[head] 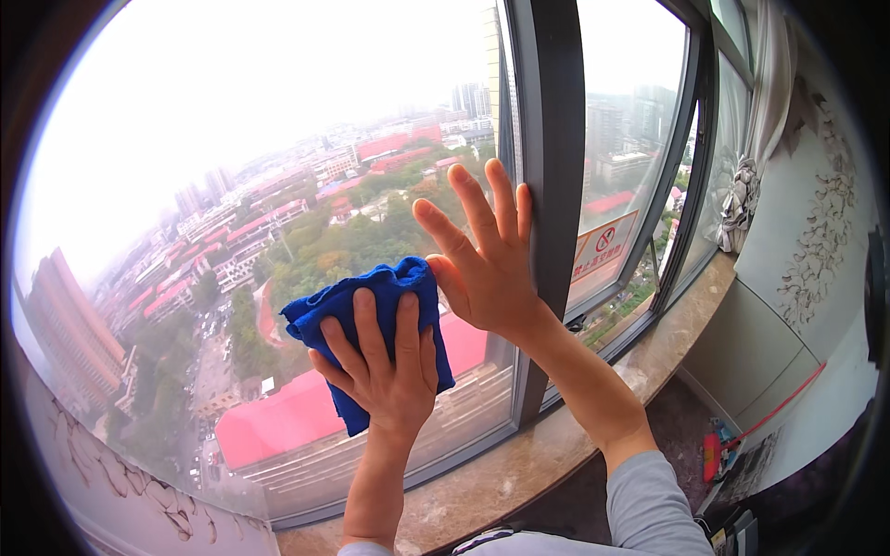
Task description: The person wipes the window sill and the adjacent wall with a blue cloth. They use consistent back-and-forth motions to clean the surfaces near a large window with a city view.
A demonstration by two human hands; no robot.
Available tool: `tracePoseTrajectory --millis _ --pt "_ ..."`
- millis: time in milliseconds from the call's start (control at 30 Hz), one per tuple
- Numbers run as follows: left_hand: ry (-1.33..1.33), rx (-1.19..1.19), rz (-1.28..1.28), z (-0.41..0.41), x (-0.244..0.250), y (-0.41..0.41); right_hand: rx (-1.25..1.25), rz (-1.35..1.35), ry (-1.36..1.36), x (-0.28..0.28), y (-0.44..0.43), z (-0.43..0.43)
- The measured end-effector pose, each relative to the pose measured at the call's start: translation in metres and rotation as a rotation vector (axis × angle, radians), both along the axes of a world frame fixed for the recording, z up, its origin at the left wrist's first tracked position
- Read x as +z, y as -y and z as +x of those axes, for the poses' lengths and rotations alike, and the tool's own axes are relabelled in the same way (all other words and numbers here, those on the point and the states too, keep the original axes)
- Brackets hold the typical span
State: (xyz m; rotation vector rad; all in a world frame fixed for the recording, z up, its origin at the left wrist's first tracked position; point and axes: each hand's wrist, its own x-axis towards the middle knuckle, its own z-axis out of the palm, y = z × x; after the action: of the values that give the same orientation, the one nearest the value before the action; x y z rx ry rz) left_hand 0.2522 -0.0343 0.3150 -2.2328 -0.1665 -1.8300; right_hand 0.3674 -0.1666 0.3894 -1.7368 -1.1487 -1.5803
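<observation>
A folded blue cloth (361, 306) lies against the large window pane (229, 208), pressed there by the spread fingers of my left hand (389, 368). To its right, my right hand (487, 264) is raised with fingers apart and holds nothing. It is at the pane's right edge, beside the dark window frame post (549, 174); whether the fingertips touch the glass cannot be told. The thumb of that hand is close to the cloth's upper right corner.
A brown marble windowsill (500, 472) runs below the window. On the right are a tilted window sash with a warning sticker (605, 247), a tied curtain (740, 201) and patterned wallpaper. A red-handled tool (779, 406) leans near the floor at the lower right.
</observation>
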Motion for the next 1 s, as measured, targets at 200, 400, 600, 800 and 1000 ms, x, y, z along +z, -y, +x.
tracePoseTrajectory --millis 200,400,600,800,1000 --pt "0.020 -0.035 -0.020 0.002 -0.002 0.001 -0.022 0.022 0.036 0.001 0.001 -0.001" --pt "0.027 -0.025 -0.004 0.003 -0.002 0.000 -0.052 -0.068 0.034 0.009 0.016 -0.009" --pt "0.018 0.028 -0.022 0.003 -0.002 0.000 -0.028 -0.142 -0.081 0.014 0.024 -0.018" --pt "0.033 0.050 -0.029 0.006 -0.005 -0.001 0.063 -0.112 0.002 0.010 0.044 -0.009" --pt "0.046 0.099 -0.022 0.014 0.011 0.013 0.142 -0.063 0.058 0.002 0.050 0.010"
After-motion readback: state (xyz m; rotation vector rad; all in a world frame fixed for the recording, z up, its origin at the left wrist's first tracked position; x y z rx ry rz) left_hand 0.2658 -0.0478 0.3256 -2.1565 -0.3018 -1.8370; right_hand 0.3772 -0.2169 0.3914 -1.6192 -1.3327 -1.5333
